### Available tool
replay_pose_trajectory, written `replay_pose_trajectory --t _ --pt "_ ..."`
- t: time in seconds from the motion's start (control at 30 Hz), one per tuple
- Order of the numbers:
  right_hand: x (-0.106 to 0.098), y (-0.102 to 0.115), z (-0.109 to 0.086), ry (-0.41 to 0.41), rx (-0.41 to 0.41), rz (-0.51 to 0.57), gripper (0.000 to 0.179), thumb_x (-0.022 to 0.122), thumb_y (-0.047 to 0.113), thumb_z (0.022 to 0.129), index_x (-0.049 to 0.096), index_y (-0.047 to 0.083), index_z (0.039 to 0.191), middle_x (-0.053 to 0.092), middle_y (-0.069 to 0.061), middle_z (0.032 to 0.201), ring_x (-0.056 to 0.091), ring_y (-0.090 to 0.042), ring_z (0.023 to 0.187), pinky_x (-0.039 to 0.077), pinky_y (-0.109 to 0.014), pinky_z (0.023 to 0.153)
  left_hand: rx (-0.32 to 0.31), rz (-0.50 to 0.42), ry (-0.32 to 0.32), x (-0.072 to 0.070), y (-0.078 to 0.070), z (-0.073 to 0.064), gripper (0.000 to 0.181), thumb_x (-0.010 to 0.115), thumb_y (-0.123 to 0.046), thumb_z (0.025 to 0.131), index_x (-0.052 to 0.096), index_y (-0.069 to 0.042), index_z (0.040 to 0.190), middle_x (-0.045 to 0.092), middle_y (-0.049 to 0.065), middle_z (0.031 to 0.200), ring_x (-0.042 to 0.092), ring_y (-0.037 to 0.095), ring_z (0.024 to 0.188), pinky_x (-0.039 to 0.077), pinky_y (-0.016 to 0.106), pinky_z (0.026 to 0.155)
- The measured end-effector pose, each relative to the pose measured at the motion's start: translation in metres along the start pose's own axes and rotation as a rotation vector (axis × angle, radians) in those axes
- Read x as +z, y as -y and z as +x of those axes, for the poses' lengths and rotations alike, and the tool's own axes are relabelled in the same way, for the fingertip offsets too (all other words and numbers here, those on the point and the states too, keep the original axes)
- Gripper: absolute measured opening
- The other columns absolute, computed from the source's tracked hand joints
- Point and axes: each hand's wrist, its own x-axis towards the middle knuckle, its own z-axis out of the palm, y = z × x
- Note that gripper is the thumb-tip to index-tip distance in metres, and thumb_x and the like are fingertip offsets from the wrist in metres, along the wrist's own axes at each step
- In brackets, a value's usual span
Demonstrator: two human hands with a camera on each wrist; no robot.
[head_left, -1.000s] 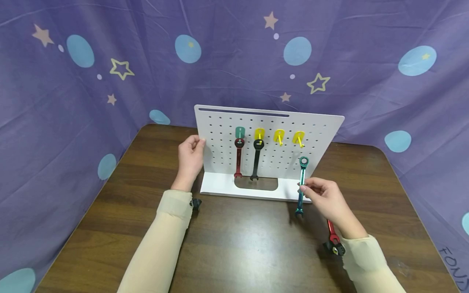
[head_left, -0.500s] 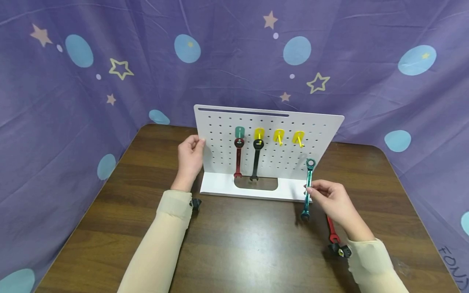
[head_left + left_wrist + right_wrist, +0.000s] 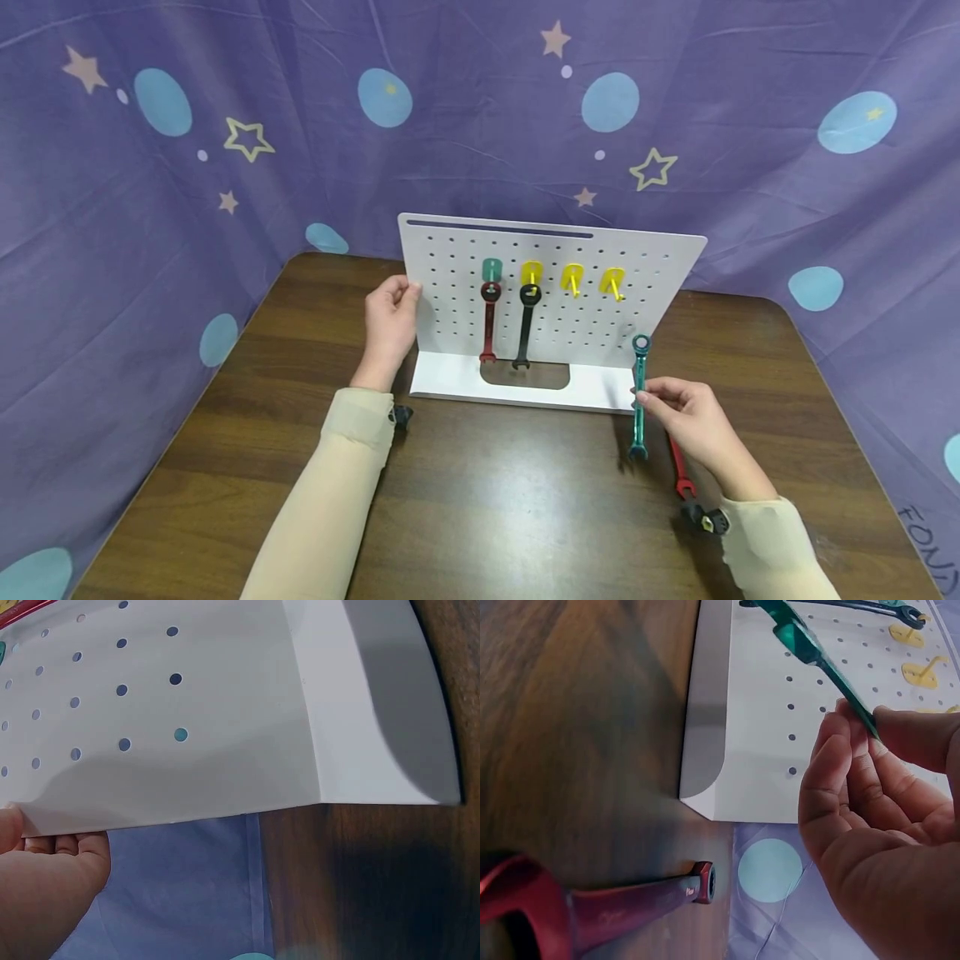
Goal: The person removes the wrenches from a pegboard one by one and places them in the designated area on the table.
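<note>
My left hand pinches the left edge of a white pegboard, thumb in front and fingers behind, as the left wrist view shows. Between thumb and fingers, my right hand holds a teal combination wrench by its shaft. The wrench stands nearly upright, ring end on top, in front of the board's lower right corner. A red wrench hangs from a green hook, and a black wrench hangs from a yellow hook beside it.
Two more yellow hooks, a middle one and a right one, carry nothing. Another red wrench lies on the wooden table, partly under my right hand. A purple patterned cloth hangs around the table.
My right hand has moved right and a little toward me with the teal wrench, away from the board's hooks. My left hand has stayed on the board's edge.
</note>
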Motion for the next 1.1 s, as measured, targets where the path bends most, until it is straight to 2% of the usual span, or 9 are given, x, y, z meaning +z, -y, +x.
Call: replay_pose_trajectory --t 0.3,0.5,0.67,0.93,1.1 --pt "-0.004 -0.005 -0.002 0.017 0.026 -0.009 0.025 0.066 0.015 0.101 0.07 -0.006 0.114 0.073 -0.012 0.1 0.069 -0.025 0.084 0.056 -0.029 0.07 0.007 -0.015 -0.003 0.001 0.001 0.0 0.015 0.061 -0.002 0.101 0.068 0.011 0.101 0.071 0.022 0.093 0.046 0.009 0.063 0.037 0.021 0.055" --pt "-0.006 -0.009 -0.004 -0.007 0.043 -0.021 0.025 0.066 0.013 0.101 0.069 -0.009 0.112 0.073 -0.014 0.096 0.069 -0.023 0.08 0.056 -0.031 0.07 0.003 -0.017 -0.001 0.001 0.0 0.0 0.015 0.061 -0.002 0.101 0.068 0.011 0.102 0.072 0.022 0.095 0.048 0.009 0.065 0.038 0.021 0.056" --pt "-0.008 -0.012 -0.006 -0.004 0.057 -0.033 0.025 0.066 0.014 0.101 0.07 -0.009 0.111 0.073 -0.012 0.091 0.07 -0.025 0.079 0.057 -0.035 0.071 0.002 -0.009 -0.002 0.001 -0.001 0.0 0.015 0.061 -0.003 0.102 0.068 0.011 0.101 0.07 0.022 0.089 0.045 0.01 0.063 0.036 0.022 0.055" --pt "-0.012 -0.018 -0.009 0.024 0.068 -0.034 0.025 0.066 0.014 0.101 0.07 -0.008 0.111 0.068 -0.008 0.082 0.063 -0.021 0.074 0.051 -0.029 0.062 -0.005 0.0 -0.001 0.0 0.0 0.0 0.015 0.061 -0.004 0.102 0.068 0.01 0.101 0.07 0.021 0.089 0.045 0.01 0.063 0.037 0.022 0.056" --pt "-0.015 -0.022 -0.011 0.033 0.072 -0.04 0.025 0.065 0.014 0.102 0.07 -0.008 0.111 0.068 -0.008 0.081 0.062 -0.021 0.073 0.052 -0.031 0.063 -0.006 -0.006 -0.004 0.001 0.001 0.0 0.015 0.061 -0.004 0.102 0.068 0.01 0.101 0.07 0.02 0.09 0.044 0.011 0.062 0.036 0.022 0.055"
